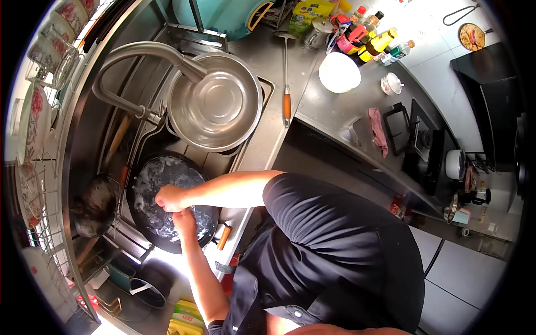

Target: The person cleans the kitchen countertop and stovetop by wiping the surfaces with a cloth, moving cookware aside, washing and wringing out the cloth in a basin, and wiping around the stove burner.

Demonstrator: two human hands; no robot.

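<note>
Both of your hands are clenched and come together, touching, over the inside of the black pan. Your right hand point(170, 198) reaches across, its fingers curled, and your left hand point(184, 222) is closed just beside it; you cannot tell from here whether anything is pinched within them. The black pan point(146, 224) lies under them at the sink, its inner surface streaked with whitish foam point(168, 166). A wooden handle point(224, 237) sticks out near its rim on your side.

Next to the pan, toward your right, you have a wide steel basin point(220, 106), with the curved faucet point(149, 50) ending over it. Beyond the basin, a long-handled utensil point(287, 106) with a wooden grip lies on the worktop point(316, 106).

Farther along stand a white bowl point(339, 72), a cluster of bottles point(375, 46) and a small patterned cup point(391, 84). A pink cloth point(377, 132) lies near the stove point(424, 139).
</note>
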